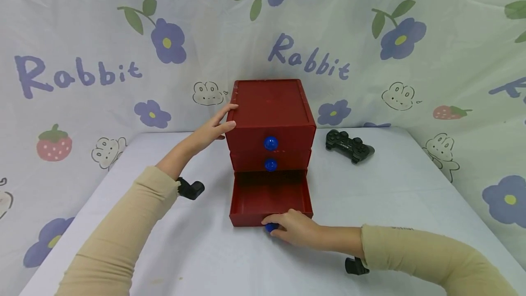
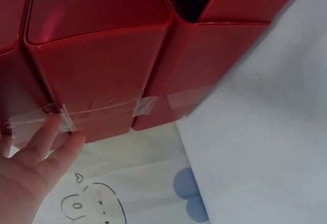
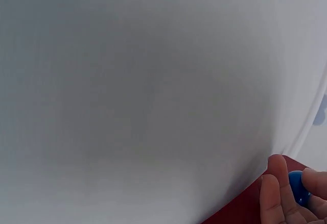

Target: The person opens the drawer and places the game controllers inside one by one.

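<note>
Beige sleeves [image 1: 111, 236], yours. Right hand [image 1: 293, 228]: pinching the blue knob [image 1: 270, 227] of your bottom drawer [image 1: 269, 200]; guide squarely. Left hand [image 1: 210, 130]: fingers loosely spread against red cabinet [image 1: 269, 104]; brace gently.

A staged tabletop set: rabbit-print cloth [image 1: 222, 35] hangs around a white table [image 1: 378, 195].
</note>
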The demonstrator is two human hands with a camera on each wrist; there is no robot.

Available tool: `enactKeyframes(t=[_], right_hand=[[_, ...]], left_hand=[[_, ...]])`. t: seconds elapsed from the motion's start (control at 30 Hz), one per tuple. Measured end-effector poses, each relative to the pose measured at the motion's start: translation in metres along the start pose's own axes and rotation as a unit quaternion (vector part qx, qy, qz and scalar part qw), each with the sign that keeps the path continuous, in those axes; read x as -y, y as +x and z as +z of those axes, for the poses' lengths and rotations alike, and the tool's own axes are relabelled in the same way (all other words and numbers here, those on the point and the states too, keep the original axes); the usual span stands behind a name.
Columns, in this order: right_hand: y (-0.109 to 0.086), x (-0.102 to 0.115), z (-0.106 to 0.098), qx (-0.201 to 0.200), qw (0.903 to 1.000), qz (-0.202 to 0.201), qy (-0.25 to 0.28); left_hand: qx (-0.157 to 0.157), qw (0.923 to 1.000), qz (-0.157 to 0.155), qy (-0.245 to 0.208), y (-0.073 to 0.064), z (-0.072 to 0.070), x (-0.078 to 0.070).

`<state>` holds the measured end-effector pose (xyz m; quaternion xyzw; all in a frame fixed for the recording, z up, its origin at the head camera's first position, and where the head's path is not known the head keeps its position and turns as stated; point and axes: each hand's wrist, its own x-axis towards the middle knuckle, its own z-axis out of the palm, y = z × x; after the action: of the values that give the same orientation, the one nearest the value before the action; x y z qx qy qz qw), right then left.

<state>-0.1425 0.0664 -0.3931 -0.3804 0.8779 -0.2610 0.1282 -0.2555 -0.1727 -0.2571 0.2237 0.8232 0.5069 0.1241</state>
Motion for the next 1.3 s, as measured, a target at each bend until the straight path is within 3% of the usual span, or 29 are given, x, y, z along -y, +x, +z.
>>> enactKeyframes(t=[0.83,1.13,1.3], right_hand=[[-0.031,0.024,0.007,0.044,0.9984,-0.031,0.015],[-0.035,0.026,0.006,0.079,0.9951,-0.018,0.056],[-0.039,0.030,-0.005,0.123,0.9856,0.008,0.116]], left_hand=[[-0.004,1.0000,0.002,0.004,0.000,0.000,0.001],[-0.005,1.0000,0.001,0.005,0.000,-0.001,0.001],[-0.005,1.0000,0.002,0.004,0.000,0.000,0.002]])
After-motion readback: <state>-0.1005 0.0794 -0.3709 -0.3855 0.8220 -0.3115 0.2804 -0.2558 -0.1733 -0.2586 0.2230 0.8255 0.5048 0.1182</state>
